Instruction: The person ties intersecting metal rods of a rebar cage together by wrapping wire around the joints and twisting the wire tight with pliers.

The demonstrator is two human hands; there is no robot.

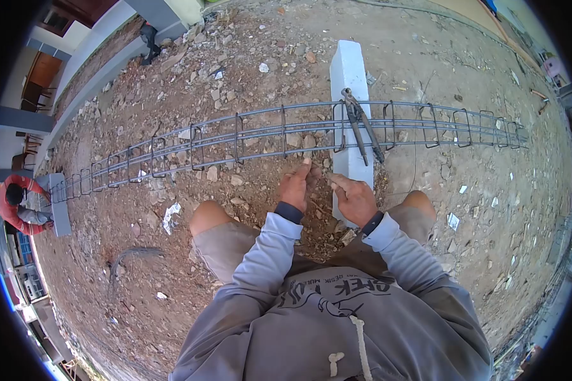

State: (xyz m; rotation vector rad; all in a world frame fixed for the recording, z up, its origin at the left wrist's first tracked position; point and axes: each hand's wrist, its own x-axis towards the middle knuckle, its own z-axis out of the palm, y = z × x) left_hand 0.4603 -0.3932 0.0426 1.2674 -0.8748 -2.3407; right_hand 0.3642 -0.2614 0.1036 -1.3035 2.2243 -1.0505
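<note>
A long rebar cage (260, 134) of steel bars with square stirrups runs from left to right in front of me. It rests on a pale block (349, 70). Pincers (361, 130) with dark handles lie across the cage above that block. On the near side of the cage, my left hand (297, 185) is closed with its fingertips pinched. Close beside it, my right hand (354, 200) is closed too, fingertips pointing toward the left ones. Between the fingertips shows a thin piece of wire (326, 173), faint against the soil.
At the far left a person (22, 202) in a red top crouches by another block (60, 206) under the cage's end. Dark wires (132, 254) lie on the stony ground (171, 279). A low wall (98, 76) edges the left side.
</note>
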